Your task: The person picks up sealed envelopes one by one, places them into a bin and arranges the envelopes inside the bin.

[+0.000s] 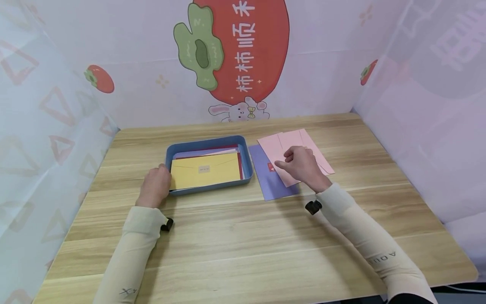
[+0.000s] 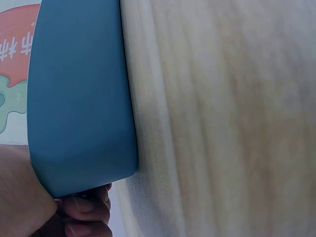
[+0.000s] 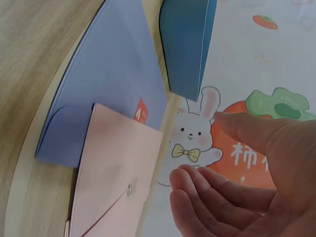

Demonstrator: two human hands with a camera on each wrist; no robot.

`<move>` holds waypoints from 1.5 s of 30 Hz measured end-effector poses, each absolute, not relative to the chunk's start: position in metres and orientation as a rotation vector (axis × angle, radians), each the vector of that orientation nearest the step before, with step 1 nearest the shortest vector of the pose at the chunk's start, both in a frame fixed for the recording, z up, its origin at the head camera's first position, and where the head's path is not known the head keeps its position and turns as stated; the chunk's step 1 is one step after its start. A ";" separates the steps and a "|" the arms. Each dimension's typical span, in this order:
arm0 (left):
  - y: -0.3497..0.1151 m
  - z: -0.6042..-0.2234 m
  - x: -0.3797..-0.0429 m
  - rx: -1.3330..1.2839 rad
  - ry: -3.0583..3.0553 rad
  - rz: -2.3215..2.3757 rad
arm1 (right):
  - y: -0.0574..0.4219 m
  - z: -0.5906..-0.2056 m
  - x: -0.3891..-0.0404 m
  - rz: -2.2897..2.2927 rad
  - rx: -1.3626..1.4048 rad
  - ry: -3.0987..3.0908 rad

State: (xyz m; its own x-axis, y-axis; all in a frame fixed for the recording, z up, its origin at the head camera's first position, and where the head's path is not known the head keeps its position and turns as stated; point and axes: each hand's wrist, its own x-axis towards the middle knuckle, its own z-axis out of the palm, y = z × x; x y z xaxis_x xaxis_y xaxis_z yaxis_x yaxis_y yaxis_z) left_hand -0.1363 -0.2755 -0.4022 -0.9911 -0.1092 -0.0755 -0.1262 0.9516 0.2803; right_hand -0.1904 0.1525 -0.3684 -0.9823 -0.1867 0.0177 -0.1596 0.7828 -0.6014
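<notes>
My left hand (image 1: 155, 183) grips the left end of a blue tray (image 1: 247, 162). In the left wrist view its fingers (image 2: 86, 210) curl at the corner of the tray wall (image 2: 81, 98). A yellow envelope (image 1: 206, 179) with a small pale label lies on top inside, over red, purple and pink ones. My right hand (image 1: 303, 165) hovers over pink envelopes (image 1: 271, 147), thumb and fingers apart, nothing between them. These overlap a purple envelope (image 1: 271, 190) with a red sticker, to the right of the tray. The right wrist view shows the gap between thumb and fingers (image 3: 217, 185).
A wooden table (image 1: 228, 245) carries everything, its far edge against a printed backdrop (image 1: 144, 42). More printed cloth hangs at the left and right sides. Dark wrist cameras (image 1: 313, 207) are strapped at both cuffs.
</notes>
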 end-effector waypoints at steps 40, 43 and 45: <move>-0.276 -0.404 -0.136 -0.232 3.009 0.455 | 0.213 -0.380 -0.187 -0.672 -0.107 2.920; -0.275 -0.403 -0.137 -0.229 3.008 0.450 | 0.215 -0.385 -0.189 -0.652 -0.099 2.916; -0.275 -0.403 -0.137 -0.226 3.011 0.444 | 0.216 -0.388 -0.190 -0.654 -0.094 2.910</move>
